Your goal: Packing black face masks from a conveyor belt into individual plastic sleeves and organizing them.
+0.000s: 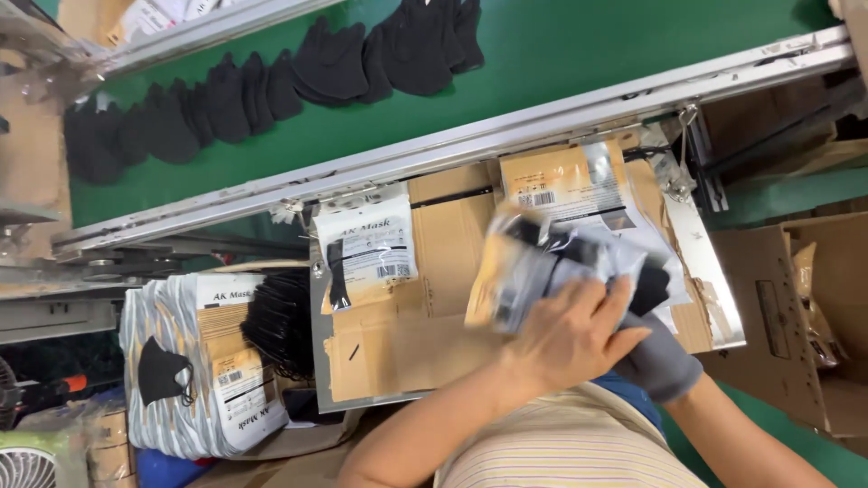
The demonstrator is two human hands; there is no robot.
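Note:
My left hand is bare and closed over a clear and tan plastic pouch that has black face masks partly in it. My right hand, in a grey glove, grips the same bundle from underneath on the right. The pouch is blurred and held just above a cardboard-covered work board. Another flat pouch with a black mask inside lies on the board to the left. A further pouch rests behind the one I hold.
A green conveyor belt with a row of black masks runs across the top, edged by a metal rail. A stack of empty pouches and loose black masks sit at left. Cardboard boxes stand at right.

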